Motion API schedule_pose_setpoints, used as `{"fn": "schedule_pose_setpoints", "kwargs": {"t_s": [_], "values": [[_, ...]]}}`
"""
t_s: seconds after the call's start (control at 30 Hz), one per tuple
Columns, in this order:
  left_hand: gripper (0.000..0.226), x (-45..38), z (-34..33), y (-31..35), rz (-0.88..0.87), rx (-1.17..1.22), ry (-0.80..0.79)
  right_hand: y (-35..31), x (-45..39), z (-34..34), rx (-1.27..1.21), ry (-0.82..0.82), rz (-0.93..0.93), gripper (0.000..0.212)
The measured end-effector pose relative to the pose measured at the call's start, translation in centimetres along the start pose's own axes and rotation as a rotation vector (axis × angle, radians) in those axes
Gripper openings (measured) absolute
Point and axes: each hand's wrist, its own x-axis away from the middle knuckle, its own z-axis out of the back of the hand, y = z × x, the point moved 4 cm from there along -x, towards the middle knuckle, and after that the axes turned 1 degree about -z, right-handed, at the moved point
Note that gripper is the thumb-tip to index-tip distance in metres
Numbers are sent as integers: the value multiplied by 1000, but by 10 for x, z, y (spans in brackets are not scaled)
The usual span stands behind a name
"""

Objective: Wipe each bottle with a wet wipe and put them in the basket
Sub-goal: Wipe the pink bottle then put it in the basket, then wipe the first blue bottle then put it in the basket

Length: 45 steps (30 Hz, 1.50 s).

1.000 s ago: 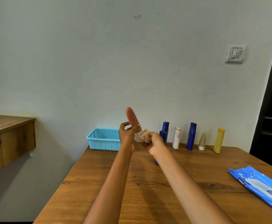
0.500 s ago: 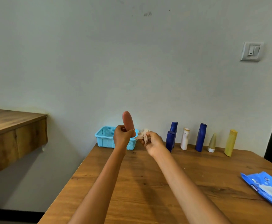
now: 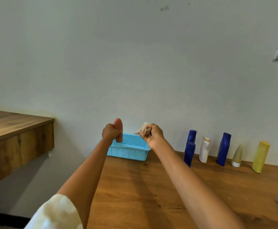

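Since a second ago both hands have drifted apart and toward the basket, so the wipe no longer touches the bottle. Along the wall side of the counter [image 3: 151,187] stands the blue basket [image 3: 130,150], and well to its right a row of six bottles waits: two dark blue ones [image 3: 189,152] close together, a white one [image 3: 204,149], a taller blue one [image 3: 223,148], a small cream tube [image 3: 237,156] and a yellow one [image 3: 261,157]. The left hand [image 3: 110,133] is wrapped round the pink bottle [image 3: 118,129], holding it upright just above the basket's near left part. The right hand [image 3: 151,135] clutches the crumpled wipe [image 3: 144,129] beside it. By my reading, wiping of this bottle is finished and placing is in hand: lower it inside the rim and lay it flat before letting go, keeping the wipe ready for the next bottle.
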Motion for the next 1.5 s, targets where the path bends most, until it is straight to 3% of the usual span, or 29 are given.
{"fn": "schedule_pose_setpoints", "kwargs": {"t_s": [0.2, 0.33, 0.47, 0.73, 0.87, 1.0, 1.2, 1.3, 1.37, 1.5], "values": [[49, -29, -12, -19, -45, -250, 116, 13, -54, -12, 252, -39, 104, 35], [47, -50, -16, -31, -97, -381, 154, 25, -77, -15, 282, -31, 116, 34], [39, -59, -25, -28, -165, -565, 103, 37, -88, -15, 352, -44, 115, 31], [31, -64, -34, -32, -115, -706, 53, 45, -103, -3, 380, -32, 129, 33], [45, -63, -30, -28, -88, -714, 53, 44, -104, -5, 359, -45, 135, 31], [76, -59, -26, -22, -44, -700, -42, 44, -98, -10, 342, -69, 126, 30], [88, -35, -4, -4, -90, -526, 28, 37, -79, -10, 323, -50, 141, 47], [83, -4, -4, 12, -268, -277, 115, 26, -57, -7, 271, -84, 151, 39], [72, 24, -8, 23, -385, -23, 56, 15, -38, -4, 198, -116, 149, 29], [42, 74, -16, 51, -345, 330, -213, -9, -1, 11, 131, -101, 185, 23]]}}
